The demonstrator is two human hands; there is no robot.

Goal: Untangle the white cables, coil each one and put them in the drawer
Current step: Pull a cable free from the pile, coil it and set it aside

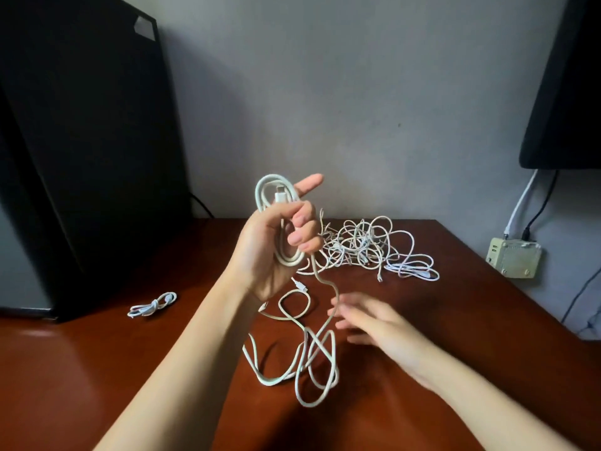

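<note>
Cable half wound, held up off the desk.
Desk [97, 369]; tangle [364, 245] at 1 o'clock, set back, probably to keep it out of the winding. Cable [287, 262]: loops in left hand [276, 245], fingers curled round them, tail slack at 6 o'clock. Right hand [374, 323] spread, holding nothing, beside the tail. Tied bundle [153, 304] at 9 o'clock. Drawer unseen.

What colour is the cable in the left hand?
Plain off-white cable, no pattern; the head view shows it best.
</note>
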